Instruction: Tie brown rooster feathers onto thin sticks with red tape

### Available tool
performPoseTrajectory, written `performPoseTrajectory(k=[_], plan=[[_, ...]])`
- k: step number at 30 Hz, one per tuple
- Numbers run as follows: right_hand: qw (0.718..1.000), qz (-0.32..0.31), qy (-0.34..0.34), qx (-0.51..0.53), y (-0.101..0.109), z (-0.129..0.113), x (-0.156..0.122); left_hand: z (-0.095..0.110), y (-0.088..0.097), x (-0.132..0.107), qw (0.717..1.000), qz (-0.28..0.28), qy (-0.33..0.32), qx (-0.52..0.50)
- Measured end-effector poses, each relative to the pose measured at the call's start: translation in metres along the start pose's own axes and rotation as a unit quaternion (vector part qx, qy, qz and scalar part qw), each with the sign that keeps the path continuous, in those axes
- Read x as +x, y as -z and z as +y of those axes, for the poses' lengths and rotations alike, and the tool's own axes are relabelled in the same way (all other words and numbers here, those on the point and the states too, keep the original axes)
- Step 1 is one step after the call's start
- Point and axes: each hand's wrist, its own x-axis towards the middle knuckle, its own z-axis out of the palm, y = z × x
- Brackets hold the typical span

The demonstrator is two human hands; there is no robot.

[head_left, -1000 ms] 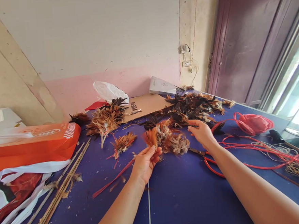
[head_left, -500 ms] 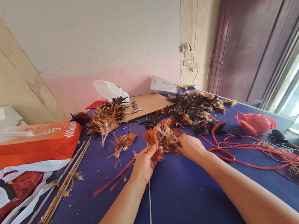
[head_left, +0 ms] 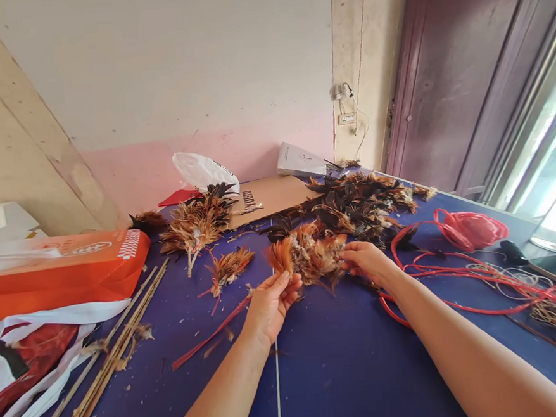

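Blue table (head_left: 336, 363), orange bag (head_left: 92, 275), red cord (head_left: 477, 229), left hand (head_left: 272, 301) pinching feathers (head_left: 282, 254), right hand (head_left: 368, 262) grip unclear

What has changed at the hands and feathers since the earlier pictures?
The right hand swung left from beside the dark feather pile to the small feather heap, then eased back slightly right, to the heap's right edge; whether it grips anything is unclear. That end of the heap now looks more orange-brown. The left hand stayed put, pinching orange feathers.

Blue table (head_left: 346, 362) — brown feathers (head_left: 317, 256) mid-table, sticks (head_left: 99, 386) at eight o'clock, cardboard (head_left: 277, 192) at twelve, red cord (head_left: 477, 229) at three.
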Motion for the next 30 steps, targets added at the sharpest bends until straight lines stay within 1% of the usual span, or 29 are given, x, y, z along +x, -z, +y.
performPoseTrajectory(k=[2, 5, 8, 10, 12, 14, 15, 16, 18, 21, 25, 30], plan=[[0.999, -0.01, -0.012, 0.043, 0.0, 0.002, 0.001, 0.0, 0.0, 0.0, 1.0, -0.002, -0.002, 0.0], [0.997, -0.009, -0.019, 0.08, -0.002, 0.005, 0.002, -0.001, 0.0, -0.001, 1.0, -0.002, -0.001, 0.001], [0.995, -0.003, -0.007, 0.099, -0.003, 0.004, 0.001, -0.001, -0.002, -0.001, 1.0, -0.007, -0.002, 0.0], [0.994, -0.009, 0.001, 0.11, -0.005, -0.001, -0.003, -0.001, -0.003, -0.002, 1.0, -0.007, -0.003, 0.0], [0.99, -0.036, 0.009, 0.136, -0.009, -0.01, -0.01, -0.001, -0.006, -0.003, 1.0, -0.001, 0.002, 0.0], [0.977, -0.091, 0.025, 0.189, -0.016, -0.019, -0.019, -0.001, -0.008, -0.005, 1.0, 0.004, 0.011, 0.002], [0.972, -0.115, 0.035, 0.199, -0.02, -0.024, -0.024, -0.001, -0.009, -0.006, 1.0, 0.004, 0.016, 0.002], [0.97, -0.131, 0.042, 0.2, -0.025, -0.028, -0.029, -0.001, -0.01, -0.007, 1.0, 0.002, 0.021, 0.002], [0.973, -0.142, 0.045, 0.179, -0.033, -0.034, -0.038, -0.002, -0.012, -0.009, 1.0, -0.004, 0.028, 0.0], [0.979, -0.14, 0.051, 0.138, -0.045, -0.036, -0.046, -0.004, -0.012, -0.01, 0.999, -0.014, 0.036, -0.001], [0.986, -0.121, 0.072, 0.094, -0.056, -0.034, -0.05, -0.006, -0.013, -0.011, 0.999, -0.022, 0.04, -0.005], [0.988, -0.08, 0.113, 0.065, -0.065, -0.031, -0.051, -0.007, -0.013, -0.011, 0.999, -0.005, 0.043, -0.012]])
